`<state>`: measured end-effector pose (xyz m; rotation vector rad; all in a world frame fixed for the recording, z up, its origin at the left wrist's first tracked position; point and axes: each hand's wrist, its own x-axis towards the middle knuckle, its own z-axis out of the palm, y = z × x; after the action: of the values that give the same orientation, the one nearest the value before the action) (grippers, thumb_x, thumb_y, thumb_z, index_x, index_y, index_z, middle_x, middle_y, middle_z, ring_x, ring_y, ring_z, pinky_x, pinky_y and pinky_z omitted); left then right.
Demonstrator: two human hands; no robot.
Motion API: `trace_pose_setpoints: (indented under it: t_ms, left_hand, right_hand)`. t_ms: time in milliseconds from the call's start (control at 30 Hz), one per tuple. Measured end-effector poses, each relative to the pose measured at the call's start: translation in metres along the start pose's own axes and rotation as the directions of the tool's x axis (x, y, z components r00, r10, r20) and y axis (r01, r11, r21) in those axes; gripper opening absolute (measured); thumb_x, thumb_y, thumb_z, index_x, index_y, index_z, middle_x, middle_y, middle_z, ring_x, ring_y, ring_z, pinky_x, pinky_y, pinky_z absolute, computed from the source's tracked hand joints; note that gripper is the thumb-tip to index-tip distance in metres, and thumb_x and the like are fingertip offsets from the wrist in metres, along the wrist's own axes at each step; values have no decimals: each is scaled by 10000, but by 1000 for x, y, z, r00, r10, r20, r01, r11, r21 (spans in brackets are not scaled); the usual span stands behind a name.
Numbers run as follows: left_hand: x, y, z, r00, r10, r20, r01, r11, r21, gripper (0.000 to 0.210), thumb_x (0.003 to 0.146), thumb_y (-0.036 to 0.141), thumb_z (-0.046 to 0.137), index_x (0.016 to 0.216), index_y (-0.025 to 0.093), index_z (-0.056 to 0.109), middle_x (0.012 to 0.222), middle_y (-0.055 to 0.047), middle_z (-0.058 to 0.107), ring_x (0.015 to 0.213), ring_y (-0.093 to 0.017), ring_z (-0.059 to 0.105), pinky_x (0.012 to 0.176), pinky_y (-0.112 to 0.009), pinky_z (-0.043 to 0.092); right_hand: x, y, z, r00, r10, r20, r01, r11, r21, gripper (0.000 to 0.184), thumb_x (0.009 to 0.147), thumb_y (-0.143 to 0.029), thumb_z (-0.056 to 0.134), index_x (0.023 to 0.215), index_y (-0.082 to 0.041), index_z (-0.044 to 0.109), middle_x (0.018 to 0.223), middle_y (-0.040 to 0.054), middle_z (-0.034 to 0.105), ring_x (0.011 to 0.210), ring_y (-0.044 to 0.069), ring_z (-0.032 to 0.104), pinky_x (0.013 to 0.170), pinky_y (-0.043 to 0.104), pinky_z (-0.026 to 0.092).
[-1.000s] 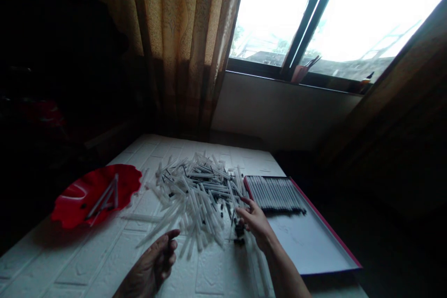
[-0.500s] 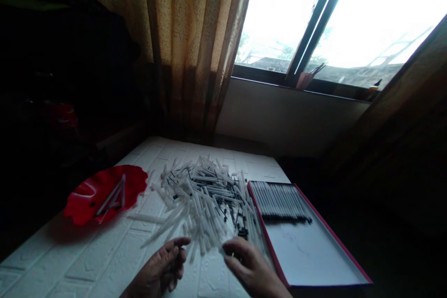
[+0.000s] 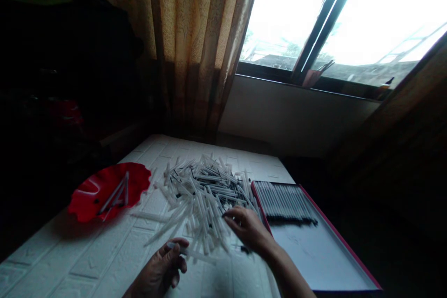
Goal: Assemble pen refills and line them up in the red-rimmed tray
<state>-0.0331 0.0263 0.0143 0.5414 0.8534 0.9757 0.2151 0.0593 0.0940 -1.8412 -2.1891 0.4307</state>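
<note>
My left hand [image 3: 165, 263] is closed in a pinch on a translucent pen barrel [image 3: 202, 257], which points right over the table. At the right side of the loose pile of pen parts [image 3: 206, 200] is my right hand [image 3: 246, 226], its thumb and fingertips drawn together. Whatever lies between those fingertips is too small to make out. The pile mixes clear barrels, thin dark refills and small black pieces. Beneath my right wrist sit a few black caps [image 3: 245, 249].
A red scalloped dish [image 3: 87, 195] with a few pen pieces stands on the left. On the right, a red-edged tray [image 3: 314, 260] holds a row of pens with black ends [image 3: 286, 202]. The white brick-patterned table [image 3: 94, 253] stands before a window and curtain [image 3: 195, 46].
My right hand has moved forward from the near edge of the pile to its right side. A pen barrel now shows in my left hand. The view has shifted slightly.
</note>
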Motion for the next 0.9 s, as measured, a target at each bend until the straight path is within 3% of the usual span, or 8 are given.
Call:
trace_pose_setpoints:
  t_ms: [133,233,367,600,800,900]
  left_hand:
    - [3,2,-3,998,-16,-58,11,997,-72,386,575,393,880,821,151,705,675,-12,639,552,-129,613,377,-165,364]
    - [3,2,-3,995,-32,-94,22,994,-107,364,589,358,875,833,152,700,691,-17,659,544,-129,627,368,-160,377]
    - [2,3,-1,992,-47,-114,33,992,-124,356,600,337,872,847,148,701,694,-22,676,537,-130,636,363,-159,390]
    - [4,2,-2,995,-43,-86,31,991,-128,342,627,339,860,865,150,701,659,-11,664,546,-136,648,373,-163,405]
    - [5,0,-5,998,-35,-54,28,992,-126,343,619,298,867,881,153,699,773,-40,708,589,-142,671,387,-163,410]
    - [4,0,-4,998,-38,-56,30,990,-140,340,610,278,875,870,151,695,770,-42,717,584,-145,677,383,-160,407]
  right_hand:
    - [47,46,-3,970,227,-83,-238,956,-170,251,932,-218,485,994,-231,728,994,63,713,905,209,674,710,262,455]
    - [64,64,-1,949,305,-84,-316,913,-258,237,931,-210,494,1027,-243,707,1067,77,684,941,222,669,719,276,461]
    - [71,67,4,941,337,-9,-319,882,-347,162,946,-265,554,1056,-206,658,1121,68,646,964,206,643,796,338,509]
    - [80,67,8,931,358,71,-300,862,-409,257,948,-305,576,1181,-195,581,1202,70,597,986,208,624,828,401,533]
    - [81,64,6,938,343,45,-303,877,-374,267,945,-312,581,1182,-189,578,1196,68,599,977,205,626,825,404,536]
    - [74,60,2,945,325,-29,-316,889,-332,172,959,-258,535,1072,-173,634,1098,85,656,953,218,651,803,365,516]
